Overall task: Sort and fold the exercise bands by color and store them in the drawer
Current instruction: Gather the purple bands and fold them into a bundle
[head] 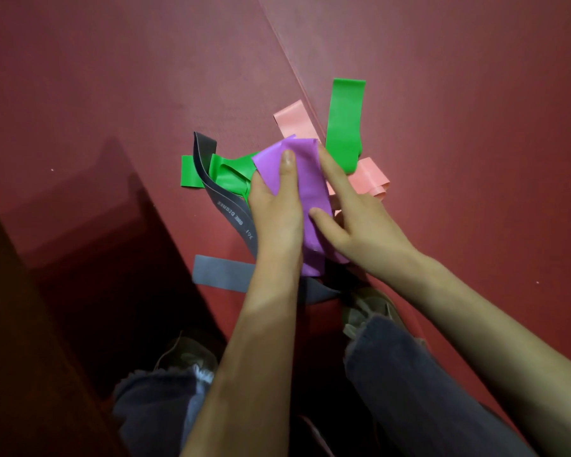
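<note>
A purple band (310,189) is held up above a pile of bands on the red floor. My left hand (274,206) grips its left edge, thumb on top. My right hand (346,212) holds its right side, with the index finger along the edge and the thumb pressed on the front. Under it lie two green bands (345,120) (218,171), two pink bands (294,118) (371,178), and grey bands (225,209) (220,273). The lower end of the purple band is hidden behind my wrists.
The red floor (475,159) has a seam running diagonally past the pile. A dark glossy piece of furniture (80,258) stands at the left. My shoes (185,357) (366,311) and jeans legs (406,374) are at the bottom.
</note>
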